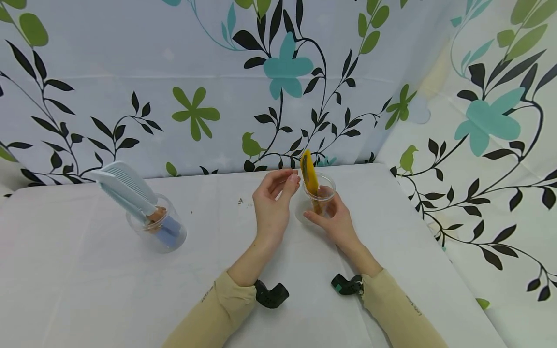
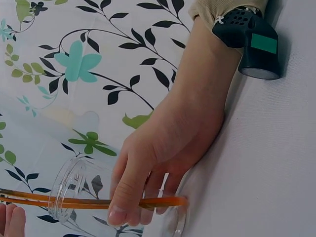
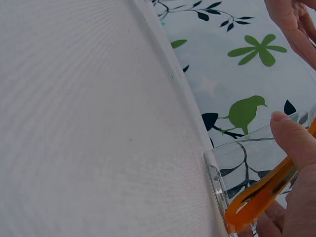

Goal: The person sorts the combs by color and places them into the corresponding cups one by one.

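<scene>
My right hand (image 1: pixel 337 220) grips a clear plastic cup (image 1: pixel 327 186) on the white table, its thumb and fingers around the side. Inside stands a flat yellow-orange item (image 1: pixel 310 174) with a rounded, slotted lower end (image 3: pixel 249 210), its top rising above the rim; its exact kind is unclear. Beside that top, my left hand (image 1: pixel 274 203) is raised with fingers loosely bent and nothing visible in them. Through the left wrist view, the left fingertips (image 2: pixel 15 219) appear just apart from the yellow-orange item.
To the left, a second clear cup (image 1: pixel 180 237) holds light blue combs (image 1: pixel 126 186) leaning left, with brown and blue parts lower down. Small dark specks (image 1: pixel 241 201) lie on the white tablecloth (image 1: pixel 109 290). A leaf-patterned curtain (image 1: pixel 143 58) hangs behind the table.
</scene>
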The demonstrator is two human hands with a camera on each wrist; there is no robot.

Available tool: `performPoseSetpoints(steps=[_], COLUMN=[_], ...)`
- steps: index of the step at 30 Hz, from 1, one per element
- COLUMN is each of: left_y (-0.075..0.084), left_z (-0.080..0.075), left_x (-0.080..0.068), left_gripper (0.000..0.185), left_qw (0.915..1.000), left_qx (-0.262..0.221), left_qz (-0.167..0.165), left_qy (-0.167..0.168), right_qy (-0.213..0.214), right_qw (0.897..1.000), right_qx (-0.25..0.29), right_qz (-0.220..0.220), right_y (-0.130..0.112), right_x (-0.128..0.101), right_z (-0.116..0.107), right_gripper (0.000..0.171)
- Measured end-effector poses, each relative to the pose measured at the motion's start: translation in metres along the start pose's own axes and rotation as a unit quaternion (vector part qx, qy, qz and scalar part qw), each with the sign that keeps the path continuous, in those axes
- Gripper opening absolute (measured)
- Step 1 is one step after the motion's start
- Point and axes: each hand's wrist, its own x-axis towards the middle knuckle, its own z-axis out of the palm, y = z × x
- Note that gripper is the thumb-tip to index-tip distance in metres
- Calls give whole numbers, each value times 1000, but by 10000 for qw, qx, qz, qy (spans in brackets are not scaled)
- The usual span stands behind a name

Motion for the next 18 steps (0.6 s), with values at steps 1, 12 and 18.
performPoseSetpoints(steps=[1,12,18], left_y=[0,1,1], left_z=[0,-2,-2], left_x=[0,-1,-1], left_gripper=[23,24,22], left_qw=[10000,9999,9999], left_qx=[-11,37,96], left_qz=[-21,-147,-73], left_qy=[-4,3,23], right_qy=[6,-17,-28], right_qw=[10000,9999,9999], right_qx=[-14,-86,-94], right_qz=[17,54,67], right_y=[0,-2,-1], right_x=[0,1,1], right_z=[0,1,0], right_gripper=[71,71,72])
